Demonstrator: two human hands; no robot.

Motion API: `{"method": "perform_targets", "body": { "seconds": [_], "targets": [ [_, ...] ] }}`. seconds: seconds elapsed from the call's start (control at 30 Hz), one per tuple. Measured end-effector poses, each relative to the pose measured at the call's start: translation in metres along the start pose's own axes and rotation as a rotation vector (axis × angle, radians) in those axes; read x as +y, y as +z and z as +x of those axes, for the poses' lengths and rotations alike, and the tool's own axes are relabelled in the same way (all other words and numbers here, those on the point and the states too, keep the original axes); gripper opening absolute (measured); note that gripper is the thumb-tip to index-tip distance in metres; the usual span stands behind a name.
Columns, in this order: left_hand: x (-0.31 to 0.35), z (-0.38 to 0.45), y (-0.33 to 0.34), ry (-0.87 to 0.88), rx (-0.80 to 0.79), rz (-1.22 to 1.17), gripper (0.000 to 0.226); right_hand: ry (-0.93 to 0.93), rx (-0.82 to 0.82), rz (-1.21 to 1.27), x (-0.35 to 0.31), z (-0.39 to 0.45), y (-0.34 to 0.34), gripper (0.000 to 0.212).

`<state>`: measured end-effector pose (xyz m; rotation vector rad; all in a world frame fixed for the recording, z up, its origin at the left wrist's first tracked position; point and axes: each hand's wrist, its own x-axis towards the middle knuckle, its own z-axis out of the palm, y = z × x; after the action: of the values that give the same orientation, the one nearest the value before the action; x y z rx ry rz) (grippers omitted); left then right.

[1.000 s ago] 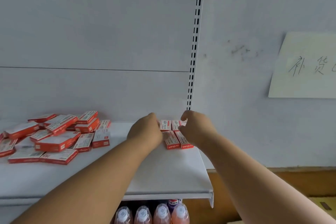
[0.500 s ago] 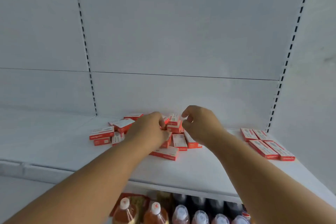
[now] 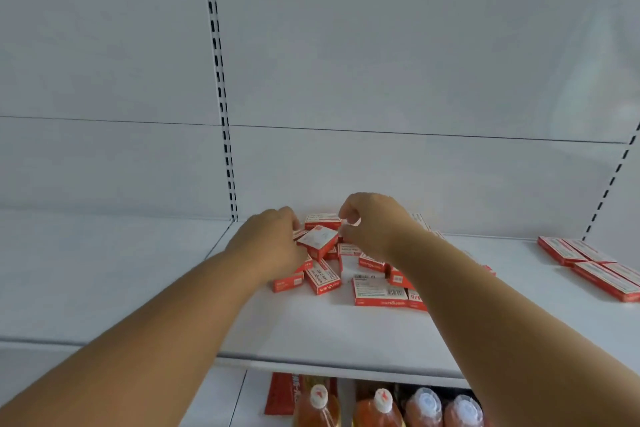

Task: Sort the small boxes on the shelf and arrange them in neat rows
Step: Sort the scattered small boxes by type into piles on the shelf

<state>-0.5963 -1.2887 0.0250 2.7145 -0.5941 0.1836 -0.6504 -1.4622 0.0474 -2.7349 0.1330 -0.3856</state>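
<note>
A loose pile of small red-and-white boxes [image 3: 377, 288] lies on the white shelf [image 3: 311, 333], near the back panel. My left hand [image 3: 270, 246] reaches in from the left and grips one tilted box [image 3: 318, 239] raised on top of the pile. My right hand [image 3: 374, 225] hovers just right of that box with thumb and forefinger curled and a small gap between them, nothing visibly held. My right forearm hides part of the pile. Several boxes [image 3: 588, 263] lie flat in tidy rows at the shelf's far right.
A slotted upright [image 3: 221, 97] runs down the back panel left of the pile. Bare shelf surface stretches to the left and in front of the pile. Orange drink bottles [image 3: 381, 406] stand on the level below.
My view has swung left from the tidy rows to the pile. Both hands have moved with it onto the pile, and the left one now holds up a tilted box.
</note>
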Motion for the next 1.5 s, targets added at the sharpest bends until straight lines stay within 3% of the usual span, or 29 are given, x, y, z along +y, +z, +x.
{"method": "perform_targets", "body": {
  "seconds": [0.1, 0.17, 0.23, 0.33, 0.43, 0.57, 0.67, 0.73, 0.83, 0.97, 1.03, 1.13, 1.23, 1.3, 1.4, 1.5],
  "targets": [
    [-0.008, 0.006, 0.0, -0.044, -0.095, 0.061, 0.054, -0.025, -0.109, -0.073, -0.009, 0.011, 0.012, 0.027],
    [-0.007, 0.012, 0.0, -0.024, -0.102, 0.04, 0.054, -0.005, -0.098, -0.169, -0.009, 0.02, 0.016, 0.026],
    [-0.001, 0.017, 0.0, -0.018, -0.101, -0.001, 0.051, 0.028, -0.072, -0.34, -0.004, 0.028, 0.017, 0.031],
    [0.008, 0.028, 0.007, -0.025, -0.143, 0.014, 0.051, 0.103, -0.186, -0.561, 0.004, 0.037, 0.014, 0.045],
    [0.009, 0.038, 0.014, -0.023, -0.201, -0.015, 0.047, 0.168, -0.208, -0.54, 0.008, 0.042, 0.015, 0.058],
    [-0.001, 0.046, 0.008, -0.031, -0.224, -0.137, 0.031, 0.179, -0.027, -0.412, 0.004, 0.039, 0.017, 0.077],
    [-0.01, 0.052, 0.005, -0.044, -0.187, -0.252, 0.016, 0.187, 0.15, -0.168, -0.004, 0.028, 0.015, 0.081],
    [-0.01, 0.051, 0.003, -0.024, -0.232, -0.276, 0.025, 0.189, 0.238, -0.015, -0.013, 0.021, 0.012, 0.08],
    [-0.005, 0.048, 0.005, 0.039, -0.285, -0.11, 0.052, 0.257, 0.338, 0.228, -0.027, 0.012, 0.009, 0.078],
    [0.002, 0.044, 0.004, 0.076, -0.29, -0.025, 0.053, 0.32, 0.456, 0.474, -0.038, 0.0, 0.011, 0.076],
    [0.001, 0.043, 0.004, 0.081, -0.277, -0.062, 0.055, 0.338, 0.494, 0.54, -0.04, -0.005, 0.012, 0.068],
    [0.0, 0.04, 0.002, 0.103, -0.258, -0.129, 0.05, 0.394, 0.532, 0.597, -0.036, -0.009, 0.01, 0.032],
    [-0.001, 0.044, -0.002, 0.08, -0.136, -0.328, 0.028, 0.375, 0.497, 0.849, -0.029, -0.013, 0.004, 0.023],
    [0.0, 0.046, -0.008, 0.036, -0.042, -0.615, 0.03, 0.352, 0.44, 0.929, -0.025, -0.013, 0.001, 0.026],
    [0.006, 0.04, -0.017, -0.032, -0.033, -1.048, 0.033, 0.322, 0.425, 1.017, -0.019, -0.008, 0.001, 0.029],
    [0.007, 0.036, -0.017, -0.049, -0.036, -1.139, 0.027, 0.271, 0.355, 1.161, -0.022, -0.005, 0.002, 0.019]
  ]
}}
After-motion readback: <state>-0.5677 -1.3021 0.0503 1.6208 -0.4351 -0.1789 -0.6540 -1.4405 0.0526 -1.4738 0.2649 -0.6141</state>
